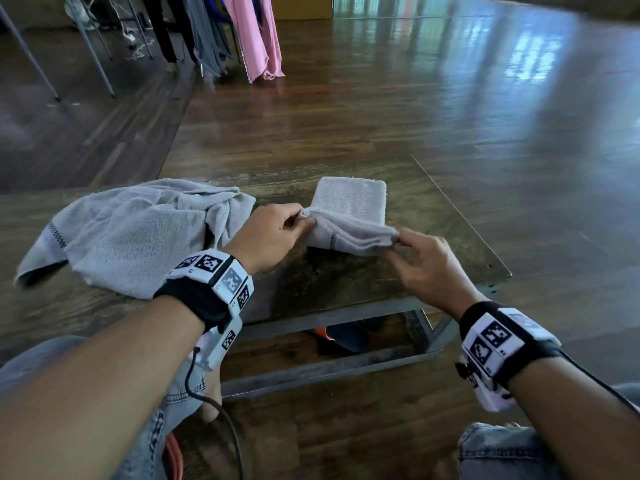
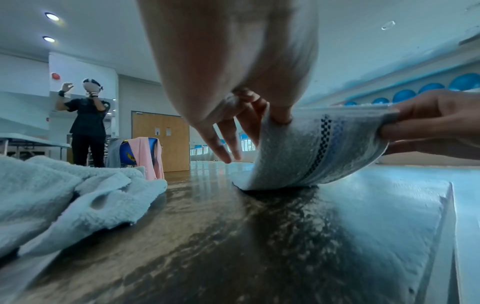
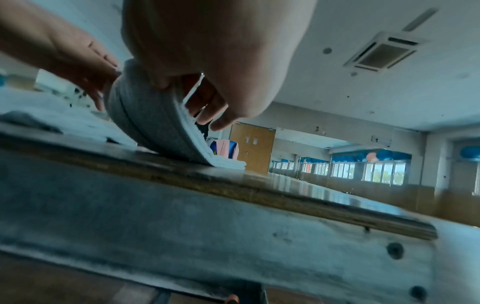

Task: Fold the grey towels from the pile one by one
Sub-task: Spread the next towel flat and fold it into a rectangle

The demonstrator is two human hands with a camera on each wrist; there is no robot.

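A partly folded grey towel (image 1: pixel 349 216) lies on the wooden table (image 1: pixel 346 275), its near edge lifted off the surface. My left hand (image 1: pixel 294 221) pinches the near left corner and my right hand (image 1: pixel 403 242) pinches the near right corner. The far half of the towel stays flat on the table. In the left wrist view the raised towel (image 2: pixel 306 154) curves up from the tabletop and shows a checkered stripe. In the right wrist view the towel's stacked layers (image 3: pixel 155 123) bend upward between both hands. A crumpled pile of grey towels (image 1: pixel 131 233) lies to the left.
The table's right edge (image 1: pixel 460 216) and near metal frame (image 1: pixel 329 320) are close to my hands. Beyond the table, pink and grey cloths (image 1: pixel 252 36) hang over chairs. A person (image 2: pixel 85 123) stands far off in the room. My knees in jeans (image 1: pixel 502 452) sit below.
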